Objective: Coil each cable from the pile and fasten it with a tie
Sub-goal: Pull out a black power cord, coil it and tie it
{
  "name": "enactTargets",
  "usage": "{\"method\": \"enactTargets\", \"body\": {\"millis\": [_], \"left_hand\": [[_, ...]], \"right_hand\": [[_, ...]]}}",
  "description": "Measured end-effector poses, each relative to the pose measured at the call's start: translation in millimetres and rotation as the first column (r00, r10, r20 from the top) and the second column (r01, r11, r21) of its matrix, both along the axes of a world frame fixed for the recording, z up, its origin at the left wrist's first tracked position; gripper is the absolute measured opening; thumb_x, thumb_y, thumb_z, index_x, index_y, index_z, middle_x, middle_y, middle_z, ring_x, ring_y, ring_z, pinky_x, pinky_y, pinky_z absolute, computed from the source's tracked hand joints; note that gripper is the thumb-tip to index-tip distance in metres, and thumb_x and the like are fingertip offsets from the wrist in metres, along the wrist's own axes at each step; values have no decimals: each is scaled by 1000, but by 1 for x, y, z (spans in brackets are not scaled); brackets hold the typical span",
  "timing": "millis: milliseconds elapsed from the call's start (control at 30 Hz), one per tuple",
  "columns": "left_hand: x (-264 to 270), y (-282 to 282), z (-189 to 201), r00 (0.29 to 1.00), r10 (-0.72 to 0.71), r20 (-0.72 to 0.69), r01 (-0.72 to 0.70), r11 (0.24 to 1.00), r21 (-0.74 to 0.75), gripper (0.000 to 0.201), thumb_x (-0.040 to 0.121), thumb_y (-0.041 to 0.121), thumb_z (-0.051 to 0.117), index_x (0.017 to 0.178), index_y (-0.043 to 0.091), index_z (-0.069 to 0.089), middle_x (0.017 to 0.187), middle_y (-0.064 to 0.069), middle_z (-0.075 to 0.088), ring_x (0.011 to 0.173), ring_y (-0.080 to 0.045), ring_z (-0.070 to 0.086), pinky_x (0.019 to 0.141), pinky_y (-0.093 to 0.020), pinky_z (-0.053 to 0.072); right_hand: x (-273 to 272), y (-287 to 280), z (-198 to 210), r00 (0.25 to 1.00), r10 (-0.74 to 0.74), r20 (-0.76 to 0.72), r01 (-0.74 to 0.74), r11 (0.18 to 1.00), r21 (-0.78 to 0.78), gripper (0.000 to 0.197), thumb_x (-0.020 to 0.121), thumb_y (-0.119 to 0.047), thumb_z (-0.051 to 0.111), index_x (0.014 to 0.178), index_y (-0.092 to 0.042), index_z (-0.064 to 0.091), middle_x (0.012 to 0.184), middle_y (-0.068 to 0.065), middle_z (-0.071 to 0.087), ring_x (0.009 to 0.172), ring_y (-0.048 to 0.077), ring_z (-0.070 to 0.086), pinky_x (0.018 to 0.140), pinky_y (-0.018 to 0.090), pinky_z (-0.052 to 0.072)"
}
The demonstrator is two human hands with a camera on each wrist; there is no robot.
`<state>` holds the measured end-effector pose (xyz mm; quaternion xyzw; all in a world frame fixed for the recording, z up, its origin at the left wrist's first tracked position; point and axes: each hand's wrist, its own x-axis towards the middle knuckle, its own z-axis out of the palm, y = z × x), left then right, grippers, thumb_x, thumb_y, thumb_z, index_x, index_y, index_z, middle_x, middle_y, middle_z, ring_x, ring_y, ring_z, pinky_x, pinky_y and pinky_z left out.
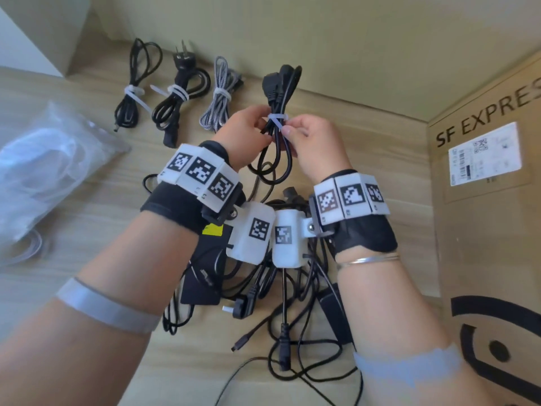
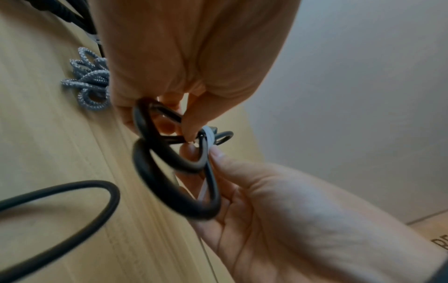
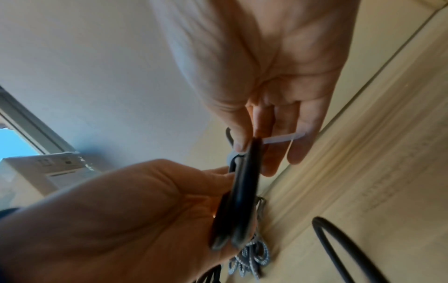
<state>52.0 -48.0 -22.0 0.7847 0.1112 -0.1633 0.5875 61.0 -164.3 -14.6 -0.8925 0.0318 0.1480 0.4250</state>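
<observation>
A coiled black power cable [image 1: 278, 92] is held up above the table, with a white zip tie [image 1: 276, 118] looped round its middle. My left hand [image 1: 257, 127] grips the coil just below the tie. My right hand [image 1: 289, 130] pinches the tie at the cable's right side. The right wrist view shows the tie's tail [image 3: 283, 138] sticking out across my right fingers [image 3: 298, 149]. The cable's loops [image 2: 169, 172] hang below both hands. A tangled pile of black cables and adapters [image 1: 278, 291] lies under my wrists.
Three tied bundles lie along the back: a thin black cable [image 1: 131, 92], a black power cord [image 1: 178, 95] and a grey braided cable [image 1: 219, 95]. A clear plastic bag [image 1: 44, 159] lies at left. A cardboard box [image 1: 483, 230] stands at right.
</observation>
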Motion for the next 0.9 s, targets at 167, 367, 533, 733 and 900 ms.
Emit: {"method": "enactTargets", "body": {"millis": [167, 367, 533, 733, 900], "left_hand": [[18, 5, -10, 1000, -10, -21, 12, 997, 71, 57, 88, -6, 46, 141, 11, 32, 99, -7, 50, 100, -29, 55, 98, -44, 46], [32, 11, -21, 1000, -21, -12, 23, 975, 221, 51, 90, -3, 43, 138, 13, 38, 100, -8, 56, 90, -20, 51, 94, -37, 46], [36, 15, -26, 999, -21, -29, 29, 959, 282, 48, 92, 4, 44, 139, 15, 38, 122, -7, 54, 111, -21, 52, 89, -24, 38], [39, 18, -27, 998, -45, -53, 58, 962, 269, 52, 93, 1, 42, 142, 17, 33, 127, -7, 53, 107, -17, 51, 83, -18, 34], [36, 18, -27, 998, -52, -41, 60, 966, 251, 49, 93, 4, 43, 138, 21, 41, 133, -3, 52, 117, -14, 50, 92, -18, 34]], "right_hand": [[23, 5, -10, 999, 44, -15, -44, 999, -31, 28, 96, -16, 48, 121, -11, 60, 118, 4, 65, 106, 15, 60, 84, 19, 39], [37, 17, -31, 992, 104, -72, -108, 993, -51, 26, 93, -12, 52, 114, -14, 67, 104, 6, 69, 99, 21, 62, 86, 27, 46], [42, 20, -44, 983, 120, -138, -121, 993, 3, 35, 88, -2, 56, 119, -18, 64, 113, 6, 67, 108, 20, 60, 98, 38, 46], [48, 23, -53, 974, 165, -155, -175, 983, -53, 36, 89, -3, 53, 118, -22, 65, 109, 3, 69, 105, 20, 61, 96, 41, 47], [47, 24, -48, 954, 201, -222, -238, 959, -154, 32, 90, -1, 45, 113, -12, 65, 110, 11, 67, 104, 27, 60, 93, 37, 47]]}}
